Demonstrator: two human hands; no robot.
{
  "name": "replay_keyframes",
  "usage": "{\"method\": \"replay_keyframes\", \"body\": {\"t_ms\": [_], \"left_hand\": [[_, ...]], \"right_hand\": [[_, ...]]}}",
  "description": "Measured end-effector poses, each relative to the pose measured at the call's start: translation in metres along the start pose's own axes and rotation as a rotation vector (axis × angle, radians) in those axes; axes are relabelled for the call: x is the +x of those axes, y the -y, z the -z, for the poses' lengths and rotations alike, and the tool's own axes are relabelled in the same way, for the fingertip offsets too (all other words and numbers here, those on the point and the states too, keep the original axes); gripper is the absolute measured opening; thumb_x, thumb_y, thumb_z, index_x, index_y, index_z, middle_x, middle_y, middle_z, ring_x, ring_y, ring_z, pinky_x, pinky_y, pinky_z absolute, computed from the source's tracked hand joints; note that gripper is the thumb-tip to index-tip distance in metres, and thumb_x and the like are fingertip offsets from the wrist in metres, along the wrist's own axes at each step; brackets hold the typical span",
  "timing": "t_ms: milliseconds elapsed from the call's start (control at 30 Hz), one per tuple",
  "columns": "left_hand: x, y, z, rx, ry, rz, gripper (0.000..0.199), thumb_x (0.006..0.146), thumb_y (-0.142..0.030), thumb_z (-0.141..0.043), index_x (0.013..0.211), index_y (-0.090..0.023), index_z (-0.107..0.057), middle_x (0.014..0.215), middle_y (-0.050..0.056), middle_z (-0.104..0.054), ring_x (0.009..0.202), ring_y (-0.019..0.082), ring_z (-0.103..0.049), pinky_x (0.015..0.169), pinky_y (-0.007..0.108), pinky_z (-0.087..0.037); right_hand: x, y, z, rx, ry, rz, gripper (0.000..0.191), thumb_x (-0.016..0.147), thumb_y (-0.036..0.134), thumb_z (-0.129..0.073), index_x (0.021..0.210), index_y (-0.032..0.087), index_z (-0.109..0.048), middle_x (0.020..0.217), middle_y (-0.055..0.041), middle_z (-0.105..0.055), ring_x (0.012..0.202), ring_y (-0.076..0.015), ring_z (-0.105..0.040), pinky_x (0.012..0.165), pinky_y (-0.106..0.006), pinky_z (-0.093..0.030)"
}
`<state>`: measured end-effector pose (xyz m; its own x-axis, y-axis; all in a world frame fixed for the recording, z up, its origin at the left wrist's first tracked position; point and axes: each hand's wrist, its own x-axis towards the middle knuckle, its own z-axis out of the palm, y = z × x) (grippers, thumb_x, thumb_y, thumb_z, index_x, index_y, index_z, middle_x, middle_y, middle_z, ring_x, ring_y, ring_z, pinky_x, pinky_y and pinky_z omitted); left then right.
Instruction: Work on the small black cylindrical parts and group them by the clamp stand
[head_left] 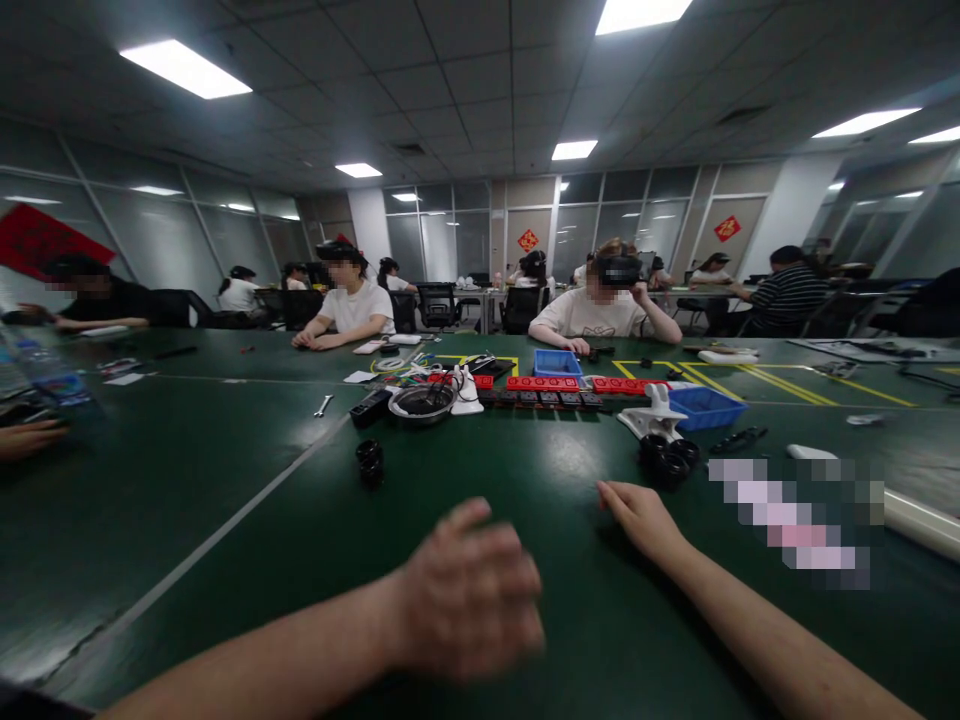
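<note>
My left hand (472,595) is raised over the green table (300,560) near the bottom centre, blurred by motion, and whether it is open or closed is unclear. On the tabletop to the right rests my right hand (637,515), its fingers together and pointing left; anything under them is hidden. Behind the right hand sit several black round parts (667,460) beside a white stand (656,412). A small stack of black rings (370,463) stands beyond my left hand. Neither hand touches these parts.
Farther back are a metal bowl (422,402), red power strips (544,384), a blue tray (705,408), another blue tray (556,362) and a wrench (323,406). A bottle (52,375) and another person's hand (30,438) are at the left. People sit across the table.
</note>
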<state>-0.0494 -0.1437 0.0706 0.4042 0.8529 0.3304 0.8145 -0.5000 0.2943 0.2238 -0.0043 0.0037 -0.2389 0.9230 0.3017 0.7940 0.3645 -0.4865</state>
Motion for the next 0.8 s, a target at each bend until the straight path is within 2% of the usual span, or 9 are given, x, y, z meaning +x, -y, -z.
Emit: {"method": "replay_keyframes", "body": {"t_ms": [67, 133, 233, 267, 333, 400, 533, 633, 800], "left_hand": [[0.041, 0.05, 0.019, 0.133, -0.169, 0.151, 0.048, 0.071, -0.045, -0.043, 0.115, -0.025, -0.042, 0.114, 0.006, -0.048, 0.113, 0.028, -0.033, 0.089, 0.04, -0.029], [0.069, 0.112, 0.036, 0.25, -0.248, 0.38, 0.053, 0.071, -0.048, -0.042, 0.115, -0.02, -0.042, 0.119, 0.008, -0.044, 0.112, 0.029, -0.034, 0.09, 0.04, -0.028], [0.08, 0.195, 0.055, 0.234, -0.066, 0.719, 0.052, 0.066, -0.051, -0.045, 0.107, -0.018, -0.051, 0.113, 0.01, -0.05, 0.102, 0.032, -0.044, 0.084, 0.04, -0.035], [0.078, 0.216, 0.058, 0.163, 0.014, 0.761, 0.052, 0.065, -0.049, -0.047, 0.106, -0.018, -0.051, 0.11, 0.01, -0.053, 0.1, 0.031, -0.046, 0.083, 0.039, -0.036], [0.07, 0.244, 0.058, 0.025, 0.124, 0.679, 0.052, 0.062, -0.041, -0.052, 0.108, -0.016, -0.05, 0.106, 0.008, -0.056, 0.098, 0.025, -0.049, 0.083, 0.03, -0.037], [0.062, 0.26, 0.052, -0.041, 0.175, 0.641, 0.059, 0.055, -0.036, -0.057, 0.11, -0.016, -0.048, 0.105, 0.005, -0.057, 0.093, 0.021, -0.053, 0.077, 0.024, -0.041], [0.056, 0.272, 0.033, -0.17, 0.257, 0.563, 0.06, 0.049, -0.032, -0.059, 0.107, -0.016, -0.051, 0.102, 0.004, -0.059, 0.091, 0.021, -0.054, 0.076, 0.023, -0.042], [0.055, 0.276, 0.024, -0.176, 0.255, 0.559, 0.055, 0.051, -0.031, -0.057, 0.103, -0.016, -0.053, 0.097, 0.003, -0.06, 0.09, 0.021, -0.054, 0.078, 0.025, -0.041], [0.053, 0.274, 0.022, -0.184, 0.223, 0.556, 0.055, 0.052, -0.033, -0.056, 0.105, -0.018, -0.053, 0.094, 0.002, -0.06, 0.089, 0.023, -0.052, 0.077, 0.028, -0.041]], "right_hand": [[0.0, -0.002, 0.001, -0.003, -0.003, 0.008, 0.044, 0.081, 0.044, -0.026, 0.057, 0.018, -0.052, 0.053, -0.0006, -0.052, 0.053, -0.0144, -0.049, 0.052, -0.023, -0.033], [0.0, -0.005, 0.001, -0.005, -0.001, 0.018, 0.042, 0.08, 0.043, -0.027, 0.057, 0.018, -0.052, 0.054, -0.0008, -0.053, 0.054, -0.0145, -0.049, 0.052, -0.023, -0.033], [0.0, -0.006, 0.001, -0.014, 0.008, 0.015, 0.042, 0.08, 0.043, -0.028, 0.058, 0.017, -0.053, 0.053, -0.0005, -0.053, 0.053, -0.0143, -0.049, 0.052, -0.022, -0.033], [0.0, -0.007, 0.001, -0.017, 0.011, 0.011, 0.042, 0.08, 0.043, -0.028, 0.058, 0.017, -0.054, 0.052, -0.0004, -0.052, 0.053, -0.0142, -0.049, 0.052, -0.022, -0.033], [0.0, -0.007, 0.002, -0.019, 0.017, 0.006, 0.043, 0.079, 0.043, -0.028, 0.058, 0.017, -0.054, 0.051, -0.0002, -0.052, 0.052, -0.014, -0.049, 0.051, -0.022, -0.033], [0.0, -0.007, 0.002, -0.016, 0.025, 0.004, 0.043, 0.079, 0.043, -0.028, 0.058, 0.017, -0.055, 0.052, 0.0, -0.053, 0.052, -0.0138, -0.049, 0.051, -0.022, -0.033], [0.0, -0.008, 0.002, -0.006, 0.044, -0.002, 0.043, 0.079, 0.044, -0.028, 0.06, 0.017, -0.055, 0.054, -0.0001, -0.054, 0.053, -0.014, -0.05, 0.051, -0.022, -0.033], [0.0, -0.009, 0.002, -0.003, 0.056, -0.006, 0.043, 0.079, 0.045, -0.028, 0.06, 0.018, -0.055, 0.055, -0.0004, -0.055, 0.054, -0.0143, -0.051, 0.051, -0.022, -0.034], [0.002, -0.007, 0.002, -0.004, 0.068, -0.01, 0.043, 0.079, 0.046, -0.027, 0.06, 0.018, -0.054, 0.054, -0.0003, -0.054, 0.054, -0.0141, -0.05, 0.051, -0.022, -0.034]]}}
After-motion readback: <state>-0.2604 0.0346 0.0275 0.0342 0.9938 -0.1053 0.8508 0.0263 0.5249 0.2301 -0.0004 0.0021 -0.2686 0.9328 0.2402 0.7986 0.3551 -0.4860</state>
